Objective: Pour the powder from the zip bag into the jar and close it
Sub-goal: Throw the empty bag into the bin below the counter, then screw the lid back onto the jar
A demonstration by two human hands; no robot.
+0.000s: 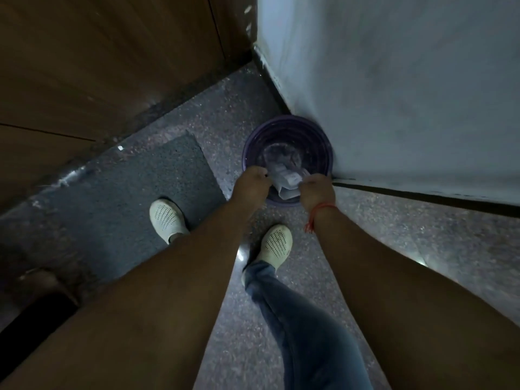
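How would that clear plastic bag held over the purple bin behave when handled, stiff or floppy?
Probably floppy: the clear bag sags and creases between the left hand and the right hand. It is likely light, since it hangs pinched only at its edges above the purple bin. It may be a little slippery, as thin film tends to be, though the dim picture makes that hard to judge.

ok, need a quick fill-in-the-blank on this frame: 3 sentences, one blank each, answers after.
1. Both hands, left hand and right hand, hold a clear plastic bag over a round ____ bin.
2. A red thread is tied around the ____ wrist.
3. The bin stands on the floor against a pale ____.

Answers: purple; right; wall
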